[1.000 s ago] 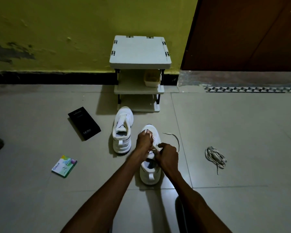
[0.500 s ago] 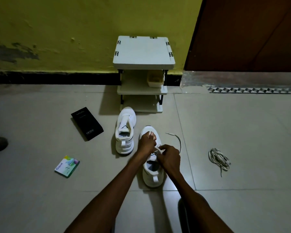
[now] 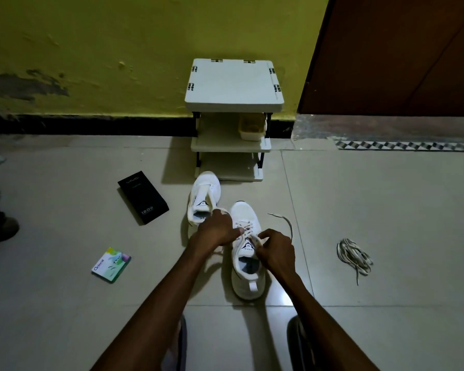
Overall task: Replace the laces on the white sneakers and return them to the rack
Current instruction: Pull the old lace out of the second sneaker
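Observation:
Two white sneakers stand on the tiled floor before a small white rack (image 3: pixel 233 84). The far sneaker (image 3: pixel 202 194) has no lace that I can see. On the near sneaker (image 3: pixel 248 279) a white lace (image 3: pixel 248 227) is threaded through the front eyelets. My left hand (image 3: pixel 216 230) is at this shoe's left side, fingers curled round one strand, thumb against the eyelets. My right hand (image 3: pixel 276 250) pinches the other strand over the tongue. That strand's free end (image 3: pixel 288 223) arcs out to the right.
A loose bundle of laces (image 3: pixel 354 254) lies on the floor to the right. A black box (image 3: pixel 142 196) and a small green packet (image 3: pixel 111 264) lie to the left. A beige container (image 3: pixel 252 127) sits on the rack's middle shelf. A brown door (image 3: pixel 399 49) stands at the right.
My left hand has moved from the toe-side eyelets out to the shoe's left, drawing a strand with it. The threaded eyelets now show. My right hand has hardly moved.

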Tool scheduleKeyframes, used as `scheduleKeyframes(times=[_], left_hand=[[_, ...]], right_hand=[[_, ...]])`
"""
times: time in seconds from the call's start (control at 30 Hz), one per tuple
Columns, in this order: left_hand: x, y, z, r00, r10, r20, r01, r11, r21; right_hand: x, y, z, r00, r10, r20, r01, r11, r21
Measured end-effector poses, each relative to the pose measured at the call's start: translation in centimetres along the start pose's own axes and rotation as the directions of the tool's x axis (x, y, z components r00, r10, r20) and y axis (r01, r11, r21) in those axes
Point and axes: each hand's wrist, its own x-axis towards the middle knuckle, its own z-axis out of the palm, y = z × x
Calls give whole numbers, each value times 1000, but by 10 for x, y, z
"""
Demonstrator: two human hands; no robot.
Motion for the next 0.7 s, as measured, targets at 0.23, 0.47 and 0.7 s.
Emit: scheduleKeyframes(times=[0.23, 0.47, 0.7], left_hand=[[-11, 18, -19, 908, -67, -415, 128, 984, 121], [-9, 15, -46, 893, -74, -444, 174, 966, 190], [11, 24, 0, 959, 155, -237, -132, 985, 113]], right_hand=[[7, -8, -2, 991, -132, 3, 131, 974, -185], [10, -4, -2, 989, -147, 5, 146, 978, -151], [12, -3, -11, 1000, -21, -19, 23, 997, 78]])
